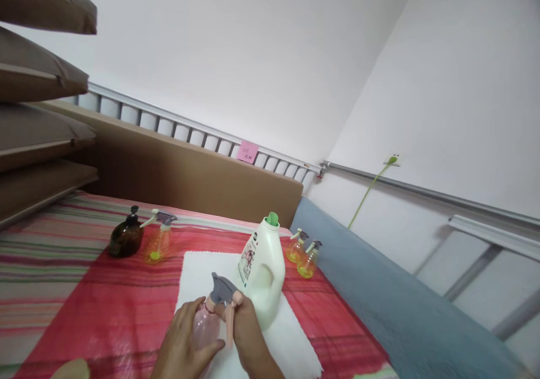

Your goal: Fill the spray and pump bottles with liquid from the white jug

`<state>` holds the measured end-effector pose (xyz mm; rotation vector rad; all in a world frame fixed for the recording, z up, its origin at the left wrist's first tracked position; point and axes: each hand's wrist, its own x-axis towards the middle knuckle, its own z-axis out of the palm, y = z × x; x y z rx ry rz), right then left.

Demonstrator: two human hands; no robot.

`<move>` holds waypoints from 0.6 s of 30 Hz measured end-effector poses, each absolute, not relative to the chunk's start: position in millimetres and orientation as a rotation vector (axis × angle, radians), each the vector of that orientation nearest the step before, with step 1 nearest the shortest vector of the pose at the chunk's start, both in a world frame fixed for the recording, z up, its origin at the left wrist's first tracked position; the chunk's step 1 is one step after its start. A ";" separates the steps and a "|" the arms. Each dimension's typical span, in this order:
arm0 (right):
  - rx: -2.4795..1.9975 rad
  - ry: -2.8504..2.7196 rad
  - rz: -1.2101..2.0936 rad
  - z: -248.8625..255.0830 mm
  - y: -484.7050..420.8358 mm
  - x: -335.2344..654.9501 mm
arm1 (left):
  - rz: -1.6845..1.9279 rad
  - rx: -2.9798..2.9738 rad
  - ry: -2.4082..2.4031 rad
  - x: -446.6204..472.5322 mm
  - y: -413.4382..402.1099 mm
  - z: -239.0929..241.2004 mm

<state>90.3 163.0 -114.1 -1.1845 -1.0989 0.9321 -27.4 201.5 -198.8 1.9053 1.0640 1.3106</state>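
A pink spray bottle [205, 327] with a grey and peach trigger head is held between my hands at the lower middle. My left hand [182, 339] wraps around its clear pink body. At the neck and trigger head, my right hand [245, 325] has its fingers closed. Just behind stands a large pale-green jug [266, 272] with a printed label; something green sits in its open mouth. The jug rests on a white cloth [291, 334].
An amber pump bottle [126, 237] and a yellow spray bottle [158, 244] stand at left. Two small yellow spray bottles [307, 262] are by the blue panel [358, 272] at right. Brown boards [42, 131] jut in from the left; a striped red cloth [105, 311] covers the surface.
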 end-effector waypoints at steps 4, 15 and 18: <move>-1.129 -1.109 0.886 -116.6 161.0 81.4 | 1.364 1.923 0.992 -23.6 196.5 -194.0; -1.053 -1.144 0.867 -107.3 161.8 78.7 | 1.372 1.866 1.085 -26.3 199.6 -191.9; -1.109 -1.159 0.776 -113.4 162.6 76.6 | 1.412 1.877 1.080 -25.4 197.4 -192.7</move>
